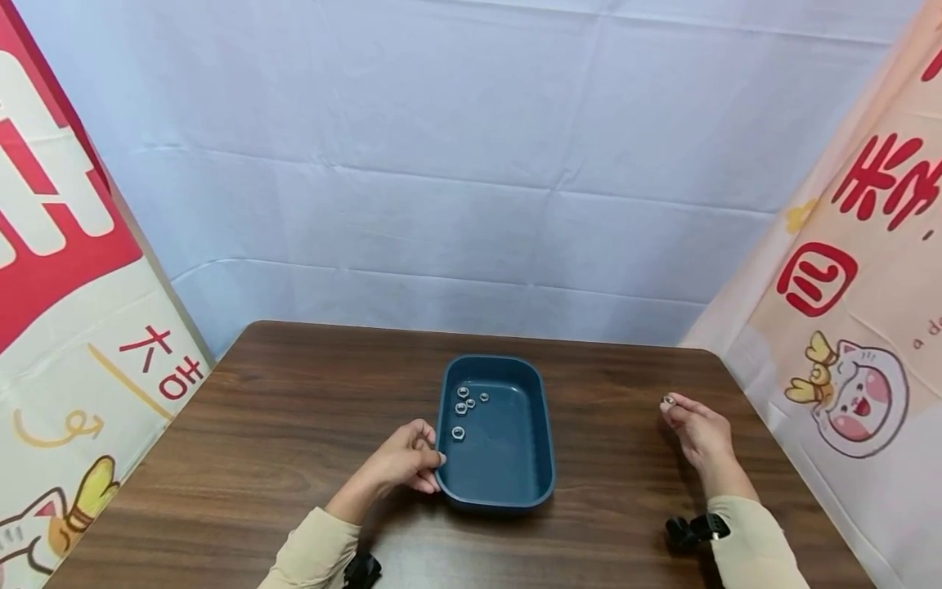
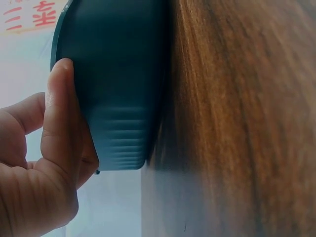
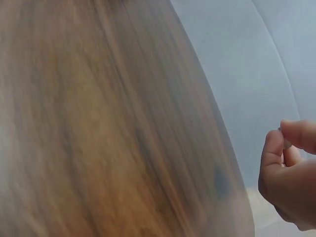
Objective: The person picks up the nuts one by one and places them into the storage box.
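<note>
A dark blue rectangular tray [image 1: 508,483] stands on the table with several silver hex nuts [image 1: 461,408] lying along its left side. My left hand [image 1: 409,460] holds the tray's left rim near the front corner. In the left wrist view, fingers [image 2: 60,113] lie against the tray's outer wall [image 2: 116,74] by the rim. To the right of the tray, my right hand [image 1: 699,429] pinches a small metal nut [image 1: 668,400] between thumb and fingertips, above the table. In the right wrist view that nut is mostly hidden by the fingers [image 3: 273,150].
The brown wood-grain table [image 1: 309,393] extends on both sides of the tray. A pale cloth [image 1: 441,204] hangs behind it, with printed banners at the left [image 1: 81,393] and right [image 1: 817,409]. A black band [image 1: 695,530] sits at my right wrist.
</note>
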A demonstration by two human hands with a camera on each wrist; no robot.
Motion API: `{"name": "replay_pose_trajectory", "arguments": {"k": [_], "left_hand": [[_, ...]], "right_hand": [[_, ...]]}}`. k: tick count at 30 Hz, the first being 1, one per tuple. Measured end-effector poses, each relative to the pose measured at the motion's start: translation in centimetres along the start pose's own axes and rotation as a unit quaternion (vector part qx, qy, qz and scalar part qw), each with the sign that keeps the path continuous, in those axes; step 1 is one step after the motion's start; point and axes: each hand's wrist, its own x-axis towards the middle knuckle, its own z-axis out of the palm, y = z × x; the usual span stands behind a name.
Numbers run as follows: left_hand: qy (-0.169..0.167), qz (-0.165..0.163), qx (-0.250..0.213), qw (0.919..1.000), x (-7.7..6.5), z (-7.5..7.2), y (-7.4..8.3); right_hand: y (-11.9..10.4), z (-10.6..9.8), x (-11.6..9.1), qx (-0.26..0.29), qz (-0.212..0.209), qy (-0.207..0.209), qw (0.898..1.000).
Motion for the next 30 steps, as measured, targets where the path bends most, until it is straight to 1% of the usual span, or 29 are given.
{"name": "replay_pose_trajectory", "arguments": {"k": [7,12,15,17,25,30], "left_hand": [[0.01,0.007,-0.004,0.9999,-0.2,0.3,0.1],[0.008,0.006,-0.001,0.9999,-0.1,0.3,0.2],[0.007,0.005,0.001,1.0,-0.1,0.3,0.3],[0.007,0.005,0.001,1.0,0.0,0.3,0.3],[0.006,0.002,0.001,1.0,-0.1,0.3,0.2],[0.007,0.0,-0.001,1.0,-0.2,0.3,0.3]], "right_hand": [[0.6,1.0,-0.6,-0.004,-0.001,-0.05,0.999],[0.7,2.1,-1.0,-0.012,0.015,-0.08,0.997],[0.7,2.7,-1.2,-0.015,0.027,-0.089,0.996],[0.8,3.1,-1.3,-0.02,0.028,-0.093,0.995],[1.9,4.9,-1.8,-0.038,0.01,-0.115,0.993],[2.5,6.2,-2.1,-0.052,-0.006,-0.117,0.992]]}}
